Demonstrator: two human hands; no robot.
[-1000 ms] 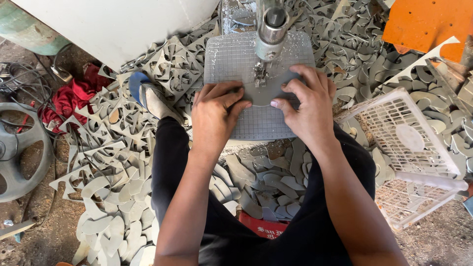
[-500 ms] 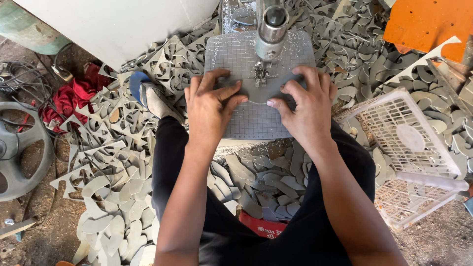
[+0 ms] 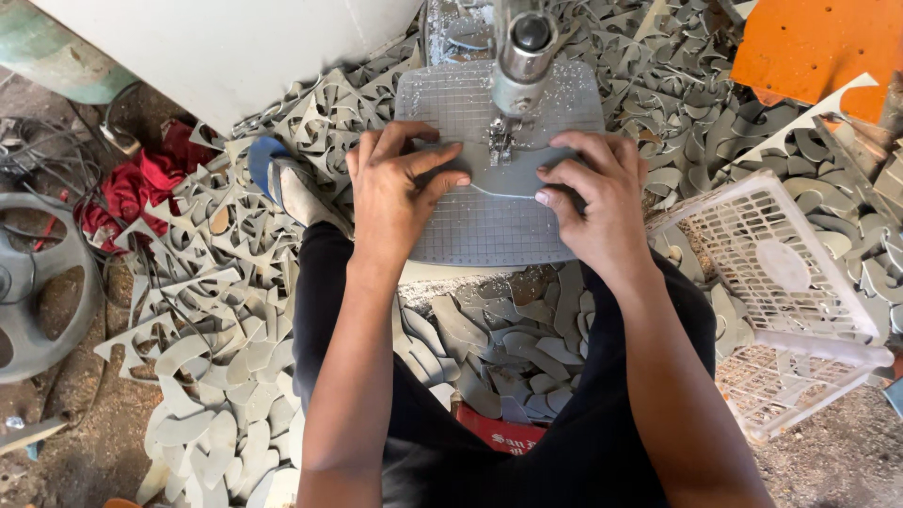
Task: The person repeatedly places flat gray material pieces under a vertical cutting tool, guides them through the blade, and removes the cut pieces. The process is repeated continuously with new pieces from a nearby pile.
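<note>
A grey flat piece of sheet material lies on the gridded grey machine table, under the metal cutting head of the machine. My left hand presses flat on the piece's left side, fingers spread. On the right side my right hand holds the piece down, fingertips close to the blade. Both hands sit on either side of the cutting head.
Heaps of grey cut-out scraps cover the floor around my legs. A white plastic basket lies at the right. An orange board is at top right, a red cloth and a grey wheel at left.
Both hands have slid the grey piece farther up the table, toward the cutting head. The fingers have spread more over the piece.
</note>
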